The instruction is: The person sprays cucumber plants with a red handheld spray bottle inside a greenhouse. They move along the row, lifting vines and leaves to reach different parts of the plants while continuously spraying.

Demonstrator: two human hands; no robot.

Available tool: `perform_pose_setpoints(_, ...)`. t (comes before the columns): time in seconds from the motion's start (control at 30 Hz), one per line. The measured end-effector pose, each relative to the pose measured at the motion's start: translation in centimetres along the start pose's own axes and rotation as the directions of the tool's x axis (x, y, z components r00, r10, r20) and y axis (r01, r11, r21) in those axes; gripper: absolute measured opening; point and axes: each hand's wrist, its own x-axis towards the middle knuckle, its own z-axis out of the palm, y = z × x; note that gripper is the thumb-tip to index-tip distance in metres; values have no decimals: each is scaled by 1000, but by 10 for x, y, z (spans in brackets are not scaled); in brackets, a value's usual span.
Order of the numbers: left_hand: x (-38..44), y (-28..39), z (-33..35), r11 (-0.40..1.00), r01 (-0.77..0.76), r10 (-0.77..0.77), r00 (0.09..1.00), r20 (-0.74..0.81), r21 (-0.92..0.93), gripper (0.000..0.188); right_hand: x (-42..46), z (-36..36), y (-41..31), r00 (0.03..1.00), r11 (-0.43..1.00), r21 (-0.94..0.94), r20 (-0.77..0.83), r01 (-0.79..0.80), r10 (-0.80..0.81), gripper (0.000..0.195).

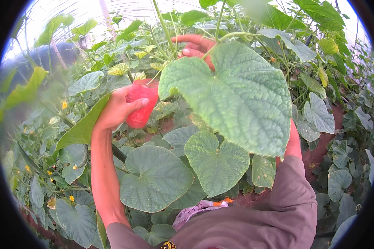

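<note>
My left hand [120, 107] is closed around a bundle of red plastic film or string [142, 105], the thumb lying across its front. Up at the top centre, my right hand [195, 46] is beside a green vine stem [164, 26], with its index finger stretched towards it; leaf stalks cross in front of the fingers. Whether those fingers grip anything is not clear. A large cucumber leaf [237, 93] hides my right wrist and forearm. Yellowing leaves [118, 69] stand just above the red bundle.
Dense cucumber vines surround me, with broad leaves [155, 177] close to my body and small yellow flowers [64, 105] at left. Reddish soil [322, 149] shows between rows at right. A slanted pole [107, 18] rises under the greenhouse roof. A white bag with writing [191, 213] is at my waist.
</note>
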Motion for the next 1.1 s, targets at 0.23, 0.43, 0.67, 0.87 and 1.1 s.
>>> perform_pose_setpoints(0.23, -40, 11, -7, 999, 43, -44, 997, -57, -25, 35, -46, -10, 0, 991, 1000, -14, -133, -11, 9, 50)
perform_pose_setpoints(0.43, -66, 25, -8, 996, 47, -50, 998, -38, -79, 44, -166, 8, -42, 994, 851, -513, -86, -108, 74, 51)
perform_pose_setpoints(0.67, -93, 37, -1, 997, -61, 59, 997, 55, 40, 48, -145, 65, -198, 594, 828, -358, 804, 432, 38, 29)
perform_pose_setpoints(0.87, -133, 61, 20, 967, -235, 216, 961, 172, 100, 52, -112, 110, -207, 719, 731, -392, 668, 559, -192, 22)
perform_pose_setpoints(1.1, -200, 90, 31, 938, 121, -4, 940, 341, -324, 58, -65, 167, -193, 860, 520, -686, 382, 509, -338, 15)
